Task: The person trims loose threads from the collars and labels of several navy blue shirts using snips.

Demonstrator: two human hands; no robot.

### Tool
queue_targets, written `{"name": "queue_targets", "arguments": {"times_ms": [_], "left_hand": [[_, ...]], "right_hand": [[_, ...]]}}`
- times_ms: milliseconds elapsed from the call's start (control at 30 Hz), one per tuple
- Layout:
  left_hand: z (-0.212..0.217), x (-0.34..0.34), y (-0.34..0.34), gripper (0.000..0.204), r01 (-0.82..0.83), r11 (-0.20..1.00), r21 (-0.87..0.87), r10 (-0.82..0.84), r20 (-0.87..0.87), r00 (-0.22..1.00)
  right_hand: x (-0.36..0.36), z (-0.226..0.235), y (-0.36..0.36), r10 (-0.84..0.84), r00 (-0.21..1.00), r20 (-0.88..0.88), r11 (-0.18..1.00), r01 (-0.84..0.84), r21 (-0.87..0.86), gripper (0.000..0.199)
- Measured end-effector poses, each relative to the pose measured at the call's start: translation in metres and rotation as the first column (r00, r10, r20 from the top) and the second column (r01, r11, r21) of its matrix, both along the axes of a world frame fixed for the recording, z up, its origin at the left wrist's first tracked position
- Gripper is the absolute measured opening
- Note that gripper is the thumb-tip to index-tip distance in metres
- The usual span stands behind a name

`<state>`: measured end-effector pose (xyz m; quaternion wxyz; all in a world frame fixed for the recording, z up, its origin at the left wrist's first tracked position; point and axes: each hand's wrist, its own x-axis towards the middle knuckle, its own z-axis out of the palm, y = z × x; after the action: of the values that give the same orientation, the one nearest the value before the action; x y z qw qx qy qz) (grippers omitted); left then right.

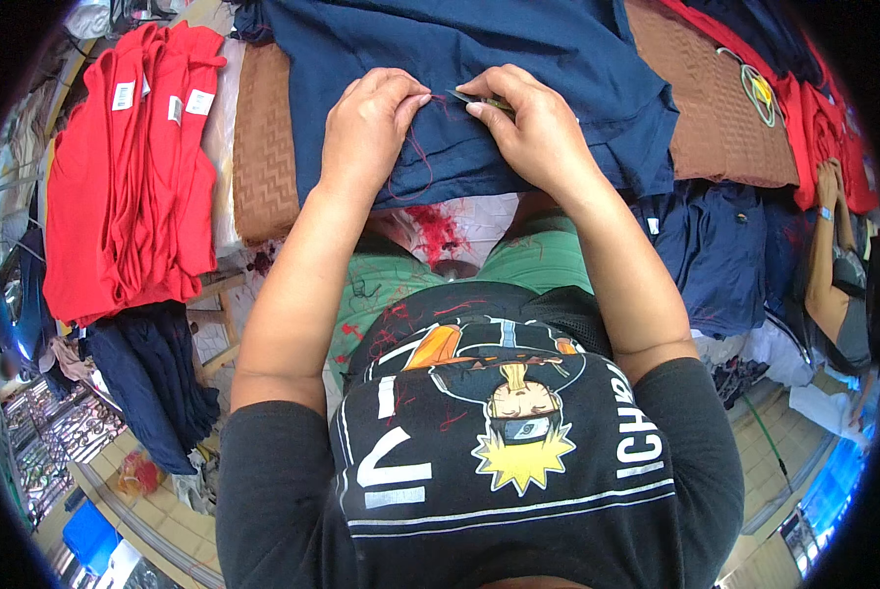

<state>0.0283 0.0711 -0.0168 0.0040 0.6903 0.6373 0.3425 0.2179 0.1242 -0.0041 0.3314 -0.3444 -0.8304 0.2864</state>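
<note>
A navy blue garment (459, 39) lies spread over the work surface in front of me. My left hand (366, 128) rests on it, thumb and forefinger pinched around a red thread (420, 147) that trails down over the cloth. Facing it, my right hand (543, 128) is closed around small thread snips (462, 96). Their dark pointed blades stick out toward the left fingertips, close to the thread. The palm hides most of the snips' handle.
Folded red garments (131, 196) with white tags hang at the left, above dark blue ones (155, 383). Brown patterned cloth (715, 108) covers the surface, with a looped cord (754, 88) on it. More navy clothes (705, 250) hang at right, near another person's arm (827, 275). Red thread scraps (435, 231) litter my lap.
</note>
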Motion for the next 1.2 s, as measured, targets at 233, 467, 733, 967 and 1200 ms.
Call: {"name": "queue_targets", "arguments": {"times_ms": [233, 467, 733, 967, 1200], "left_hand": [[0.014, 0.002, -0.006, 0.021, -0.068, 0.966, -0.248, 0.135, 0.261, 0.956], [0.014, 0.002, -0.011, 0.019, 0.06, 0.988, -0.139, -0.012, 0.325, 0.946], [0.105, -0.034, -0.065, 0.06, 0.729, 0.684, -0.039, -0.513, 0.685, 0.518], [0.042, -0.008, -0.069, 0.017, 0.131, 0.969, -0.212, -0.05, 0.348, 0.936], [0.009, 0.002, -0.067, 0.016, 0.039, 0.996, -0.083, -0.031, 0.094, 0.995]], "right_hand": [[0.006, 0.002, -0.002, 0.034, 0.999, 0.028, 0.999, -0.034, -0.005, 0.017], [-0.003, 0.004, -0.004, 0.045, 0.991, 0.13, 0.992, -0.06, 0.115, 0.017], [0.013, 0.019, -0.006, -0.044, 0.994, 0.1, 0.996, 0.037, 0.076, 0.023], [0.003, 0.014, -0.026, 0.073, 0.996, 0.054, 0.997, -0.074, 0.026, 0.022], [-0.003, 0.008, -0.035, 0.172, 0.984, -0.041, 0.985, -0.172, -0.021, 0.019]]}}
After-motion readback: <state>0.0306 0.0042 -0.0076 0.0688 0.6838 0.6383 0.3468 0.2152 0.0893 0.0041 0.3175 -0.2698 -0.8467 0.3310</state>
